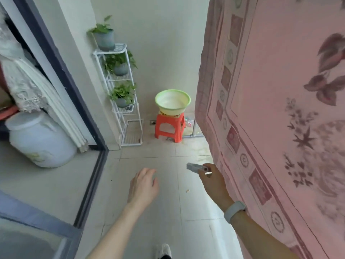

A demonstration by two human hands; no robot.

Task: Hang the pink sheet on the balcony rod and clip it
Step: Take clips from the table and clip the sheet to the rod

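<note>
The pink sheet [280, 109] with a floral print and a patterned border hangs down the whole right side of the view; the rod above it is out of sight. My right hand [212, 179], with a white band on its wrist, pinches a grey clothes clip [195, 167] just left of the sheet's edge. My left hand [143, 186] hovers over the floor tiles with relaxed fingers and holds nothing.
A green basin [172, 101] sits on an orange plastic stool [170, 128] by the far wall. A white wire rack [123, 96] with three potted plants stands to its left. A dark sliding-door frame [78, 101] and a white jar [40, 139] lie at the left.
</note>
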